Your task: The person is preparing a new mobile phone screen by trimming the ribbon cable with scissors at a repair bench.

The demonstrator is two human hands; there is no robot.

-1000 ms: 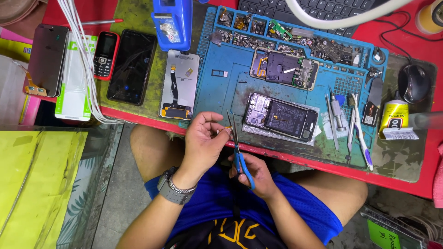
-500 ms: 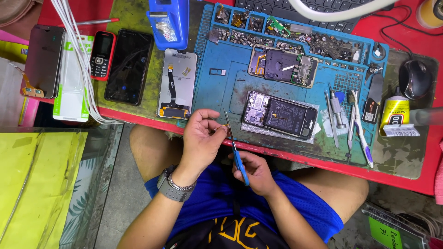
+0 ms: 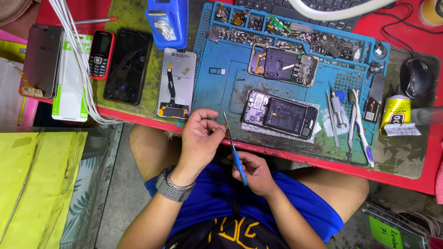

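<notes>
Currently the left hand pinches a tiny part between thumb and forefinger, at the near edge of the blue repair mat. The right hand, fingers pressed together around the blue grip, holds the tweezers, tips pointing far toward that part. Just right of them lies the opened phone, battery exposed. Judgement: steady work calls for bracing both wrists, a light pinch — too small to identify — and keeping the part over the mat rather than the lap.
</notes>
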